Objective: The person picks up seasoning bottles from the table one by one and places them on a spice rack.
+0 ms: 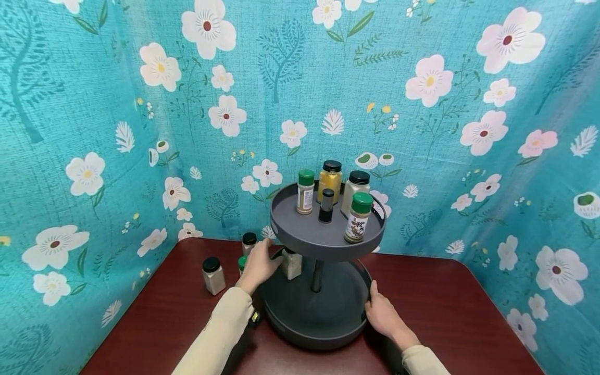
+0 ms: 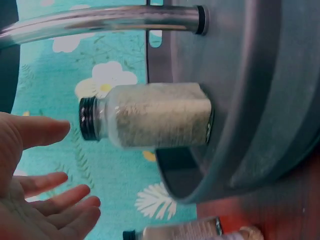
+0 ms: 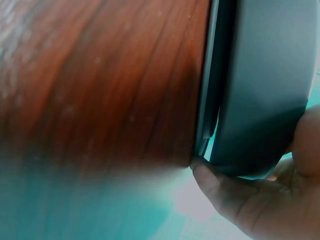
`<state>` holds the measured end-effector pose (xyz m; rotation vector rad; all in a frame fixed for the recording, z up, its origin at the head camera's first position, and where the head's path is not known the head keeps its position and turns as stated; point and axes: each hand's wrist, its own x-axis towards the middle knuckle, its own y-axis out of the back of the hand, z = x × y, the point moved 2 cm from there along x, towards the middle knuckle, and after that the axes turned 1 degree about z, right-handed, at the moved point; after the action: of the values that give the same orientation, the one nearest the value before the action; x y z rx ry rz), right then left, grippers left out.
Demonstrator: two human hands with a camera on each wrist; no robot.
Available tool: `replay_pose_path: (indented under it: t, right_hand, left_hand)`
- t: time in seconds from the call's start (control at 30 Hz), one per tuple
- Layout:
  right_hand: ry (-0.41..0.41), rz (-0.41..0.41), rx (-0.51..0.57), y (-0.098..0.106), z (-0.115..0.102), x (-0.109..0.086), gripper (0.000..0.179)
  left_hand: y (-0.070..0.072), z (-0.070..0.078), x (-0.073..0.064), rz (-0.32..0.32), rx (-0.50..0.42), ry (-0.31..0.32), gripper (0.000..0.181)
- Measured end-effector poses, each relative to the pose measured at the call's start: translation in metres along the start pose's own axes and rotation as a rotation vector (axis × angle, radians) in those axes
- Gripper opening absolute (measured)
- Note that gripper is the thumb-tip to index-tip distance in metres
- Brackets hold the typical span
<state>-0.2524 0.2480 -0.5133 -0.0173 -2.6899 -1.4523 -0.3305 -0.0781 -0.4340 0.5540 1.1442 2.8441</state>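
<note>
A dark grey two-tier turntable organizer stands on the table. On the left of its lower tier, a square clear jar of pale granules with a black lid stands upright. My left hand is beside this jar under the upper tier. Its fingers are spread and slightly bent, apart from the lid in the left wrist view. At the right side of the lower tier my right hand grips the rim, one digit low by the base and the others against the wall.
The upper tier carries several bottles, among them a green-capped shaker and a jar of yellow powder. Left of the organizer stand a black-lidded jar, another black-capped jar and a green-capped bottle. Flowered cloth hangs behind.
</note>
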Motion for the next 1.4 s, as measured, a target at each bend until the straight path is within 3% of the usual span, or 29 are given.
replay_pose_path:
  t: [0.07, 0.37, 0.5, 0.7, 1.0, 1.4]
  right_hand:
    - [-0.001, 0.001, -0.001, 0.0, 0.0, -0.001, 0.067]
    - [-0.019, -0.005, -0.013, -0.001, -0.002, -0.003, 0.067]
    - [-0.025, -0.001, -0.023, -0.001, -0.001, -0.004, 0.067]
    - [-0.034, -0.008, -0.019, -0.001, 0.0, -0.006, 0.067]
    - [-0.008, 0.022, -0.042, -0.001, -0.002, -0.009, 0.066]
    - [0.023, 0.028, -0.078, -0.003, -0.006, -0.011, 0.066]
  left_hand:
    - [0.005, -0.001, -0.003, 0.033, 0.02, 0.001, 0.045]
    - [0.02, -0.015, -0.011, 0.158, 0.073, 0.02, 0.03]
    - [0.019, -0.024, -0.014, 0.162, 0.097, 0.022, 0.031]
    - [0.013, -0.037, -0.02, 0.139, 0.106, 0.077, 0.042]
    - [0.002, -0.055, -0.027, 0.109, 0.027, 0.19, 0.052]
    - [-0.006, -0.081, -0.025, 0.142, -0.053, 0.289, 0.067]
